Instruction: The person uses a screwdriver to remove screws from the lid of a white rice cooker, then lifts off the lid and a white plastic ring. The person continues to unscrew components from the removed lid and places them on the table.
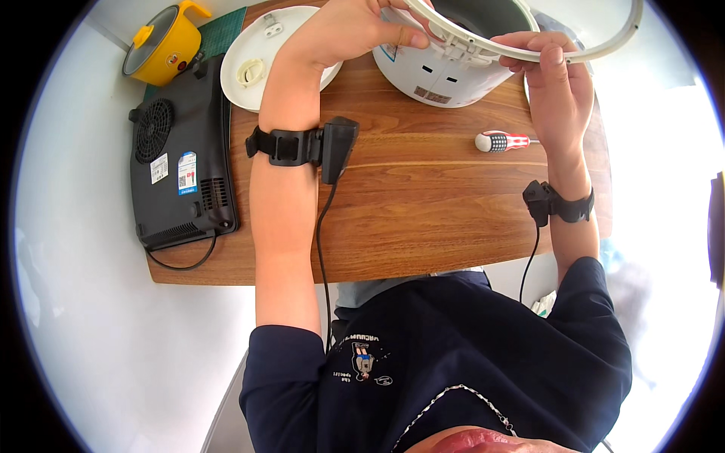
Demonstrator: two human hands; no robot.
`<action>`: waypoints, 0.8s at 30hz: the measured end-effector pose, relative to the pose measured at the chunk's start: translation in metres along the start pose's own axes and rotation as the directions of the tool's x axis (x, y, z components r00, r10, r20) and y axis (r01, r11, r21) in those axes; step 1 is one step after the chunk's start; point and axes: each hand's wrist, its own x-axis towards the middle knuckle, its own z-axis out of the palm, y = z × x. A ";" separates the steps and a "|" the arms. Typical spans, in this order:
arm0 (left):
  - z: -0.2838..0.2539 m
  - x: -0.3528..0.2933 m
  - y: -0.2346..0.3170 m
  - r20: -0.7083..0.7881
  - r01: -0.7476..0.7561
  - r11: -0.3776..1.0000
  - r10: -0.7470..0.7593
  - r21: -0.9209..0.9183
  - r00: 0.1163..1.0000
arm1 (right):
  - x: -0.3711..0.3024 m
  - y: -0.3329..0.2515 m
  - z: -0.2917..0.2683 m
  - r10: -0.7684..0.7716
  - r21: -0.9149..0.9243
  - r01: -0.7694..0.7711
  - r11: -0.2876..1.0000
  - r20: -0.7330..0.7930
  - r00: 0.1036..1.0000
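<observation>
The table (pixel 408 219) carries the cooker (pixel 461 87) at its far edge and, underside up, the hotplate (pixel 204 136) along its left edge. Over the cooker's mouth is the white ring (pixel 619 43); the step seems to be working its hinge side, which calls for a steady, even hold. The disc (pixel 238 83) and pot (pixel 157 60) sit toward the far-left corner. The right hand (pixel 560 94) pinches the ring, closed on it; the left hand (pixel 355 34) curls beside it (fingertips cut off, hold unclear). The screwdriver (pixel 502 142), near the right edge, lies in the right wrist's way.
</observation>
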 end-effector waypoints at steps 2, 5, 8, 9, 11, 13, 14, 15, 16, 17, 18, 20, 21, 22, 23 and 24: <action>0.000 0.000 -0.001 0.004 -0.003 0.999 0.003 -0.032 1.000 | 0.001 0.002 -0.004 0.030 0.017 -0.030 0.999 -0.002 1.000; 0.000 0.000 -0.002 0.011 -0.020 0.999 0.020 -0.027 1.000 | 0.000 0.003 -0.006 0.055 0.026 -0.055 0.998 -0.004 0.998; 0.000 0.001 -0.001 0.022 -0.022 0.999 0.022 -0.023 1.000 | 0.001 0.001 -0.003 0.044 0.012 -0.044 0.999 -0.001 0.999; 0.001 0.000 -0.001 0.018 -0.022 1.000 0.022 -0.022 1.000 | 0.001 0.000 -0.002 0.037 0.005 -0.037 0.999 0.002 0.999; 0.001 0.000 0.000 0.011 -0.019 1.000 0.019 -0.021 1.000 | 0.000 -0.001 -0.002 0.037 -0.018 -0.038 0.999 -0.010 0.999; 0.002 0.001 0.000 0.005 -0.008 1.000 0.008 -0.023 1.000 | 0.000 -0.004 -0.001 0.055 -0.058 -0.056 0.997 -0.018 0.998; 0.002 0.001 0.000 0.001 -0.001 1.000 0.001 -0.029 1.000 | 0.002 -0.007 0.000 0.073 -0.086 -0.075 0.994 -0.021 0.997; 0.002 0.001 -0.001 -0.003 0.005 0.999 -0.005 -0.035 1.000 | 0.002 -0.010 0.002 0.091 -0.113 -0.093 0.989 -0.024 0.996; 0.002 0.000 -0.001 -0.008 0.013 0.999 -0.013 -0.041 1.000 | 0.002 -0.013 0.006 0.120 -0.102 -0.127 0.987 -0.071 0.990; 0.003 0.000 -0.001 -0.015 0.000 1.000 -0.001 -0.021 1.000 | 0.002 -0.015 0.011 0.150 -0.090 -0.161 0.983 -0.118 0.982; 0.003 0.000 -0.001 -0.021 -0.011 1.000 0.011 0.000 1.000 | 0.001 -0.017 0.014 0.179 -0.076 -0.194 0.978 -0.164 0.970; 0.003 -0.001 0.000 -0.026 -0.023 1.000 0.024 0.020 0.999 | 0.001 -0.020 0.016 0.197 -0.076 -0.212 0.974 -0.172 0.965; 0.003 -0.001 0.000 -0.026 -0.021 1.000 0.022 0.020 0.999 | 0.001 -0.020 0.016 0.206 -0.076 -0.222 0.972 -0.176 0.963; 0.003 0.000 0.000 -0.023 -0.021 1.000 0.022 0.018 1.000 | 0.001 -0.020 0.017 0.206 -0.070 -0.221 0.973 -0.184 0.961; 0.004 0.000 0.002 -0.024 -0.018 1.000 0.018 0.026 1.000 | 0.000 -0.020 0.018 0.205 -0.063 -0.221 0.973 -0.191 0.960; 0.004 0.000 0.004 -0.025 -0.014 0.999 0.015 0.034 1.000 | 0.000 -0.020 0.018 0.205 -0.057 -0.220 0.974 -0.199 0.958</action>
